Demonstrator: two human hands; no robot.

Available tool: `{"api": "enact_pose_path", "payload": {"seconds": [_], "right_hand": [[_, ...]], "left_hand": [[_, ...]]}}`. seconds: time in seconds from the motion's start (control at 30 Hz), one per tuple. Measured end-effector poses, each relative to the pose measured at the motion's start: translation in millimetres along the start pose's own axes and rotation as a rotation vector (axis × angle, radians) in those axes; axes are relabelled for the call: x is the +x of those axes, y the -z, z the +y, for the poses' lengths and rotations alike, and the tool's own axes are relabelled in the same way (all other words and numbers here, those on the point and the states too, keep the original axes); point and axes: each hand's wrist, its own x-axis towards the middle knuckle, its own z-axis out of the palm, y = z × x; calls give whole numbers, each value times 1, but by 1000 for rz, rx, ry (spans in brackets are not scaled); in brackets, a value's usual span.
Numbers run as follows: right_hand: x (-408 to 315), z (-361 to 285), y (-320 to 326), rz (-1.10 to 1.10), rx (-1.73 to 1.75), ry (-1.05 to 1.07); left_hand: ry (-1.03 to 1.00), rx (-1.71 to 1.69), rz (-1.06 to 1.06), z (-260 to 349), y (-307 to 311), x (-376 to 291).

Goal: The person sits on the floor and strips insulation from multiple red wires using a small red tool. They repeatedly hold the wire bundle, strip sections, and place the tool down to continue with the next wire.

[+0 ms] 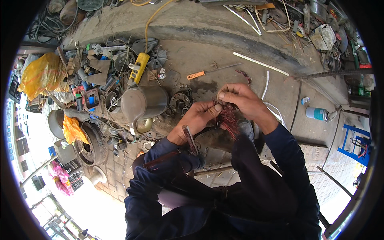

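Observation:
Both my hands meet at the top of a bundle of thin red wire (228, 121). My left hand (198, 115) pinches it between thumb and fingers, and my right hand (240, 97) pinches strands just above, fingertips almost touching the left thumb. The loose strands hang below my fingers, over something dark that I cannot make out. Another bunch of thin reddish strands (190, 140) lies by my left wrist, with more across the left sleeve (162, 159). A round metal part with openings (180, 103) lies on the ground left of my hands. Beyond them lies a screwdriver with an orange handle (196, 75).
A metal pitcher (156, 97) and a yellow power strip (139, 68) stand among heaped tools and parts at left. White strips (261, 64) lie beyond my right hand. A spray can (316, 114) lies at right, near a blue metal frame (354, 145). A concrete step (192, 33) crosses the far side.

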Motion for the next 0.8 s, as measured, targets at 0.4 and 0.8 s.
{"api": "enact_pose_path", "payload": {"seconds": [0.4,0.8], "right_hand": [[-4,-4,-1,11,-90,46],[2,-32,4,-90,-200,-121]], "left_hand": [[11,-7,9,1,-1,1],[26,86,-39,11,-1,-1]]}}
